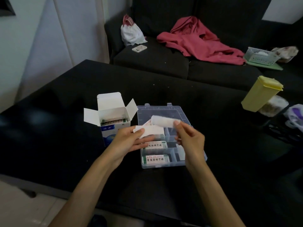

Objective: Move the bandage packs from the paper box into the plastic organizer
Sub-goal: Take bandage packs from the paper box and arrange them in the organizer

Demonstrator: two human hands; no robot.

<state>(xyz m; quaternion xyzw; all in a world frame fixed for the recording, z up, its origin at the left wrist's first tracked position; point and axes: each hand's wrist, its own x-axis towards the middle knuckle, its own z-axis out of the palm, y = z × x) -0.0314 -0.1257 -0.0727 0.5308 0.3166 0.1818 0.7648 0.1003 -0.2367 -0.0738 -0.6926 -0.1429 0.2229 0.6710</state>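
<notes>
Broadly, we're at a black table (65, 99) w/ a dark sofa (164, 59) behind, a red garment (196, 41) on it. Clear plastic organizer (185, 115) sits mid-table, lid open, touching the open paper box (113, 115) on its left; more packs (113, 122) stand inside the box. Two bandage packs (155, 159) lie in the organizer's left compartments. Our left hand (129, 141) pinches a few packs (152, 130) just above the organizer. Right hand (190, 138) pinches one blurred pack (164, 121) btw thumb and fingertips.
</notes>
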